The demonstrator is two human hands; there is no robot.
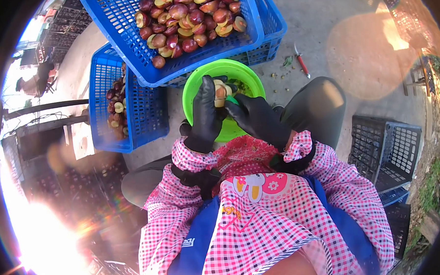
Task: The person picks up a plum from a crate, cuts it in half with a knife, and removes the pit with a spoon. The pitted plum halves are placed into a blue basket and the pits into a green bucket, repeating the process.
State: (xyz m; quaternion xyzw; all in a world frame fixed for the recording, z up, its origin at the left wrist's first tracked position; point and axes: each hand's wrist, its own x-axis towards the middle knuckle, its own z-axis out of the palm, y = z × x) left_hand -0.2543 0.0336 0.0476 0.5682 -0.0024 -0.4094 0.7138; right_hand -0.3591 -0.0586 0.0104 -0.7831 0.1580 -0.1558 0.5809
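Head cam view: the left hand (205,113), in a black glove, had its grip clenched around a pale halved plum-like fruit (220,92), held right over the round green plastic bowl (198,80). The black-gloved right hand (257,118) sat just beside it, fingertips up against the fruit. Its grip looked curled, maybe on a small blade, but honestly I couldn't tell. Past the bowl, a big blue plastic crate (122,28) carried a pile of reddish whole and halved fruit (185,21). A second blue crate (143,111) sat to the left, and a red-handled cutter (301,62) lay on the concrete floor (333,24).
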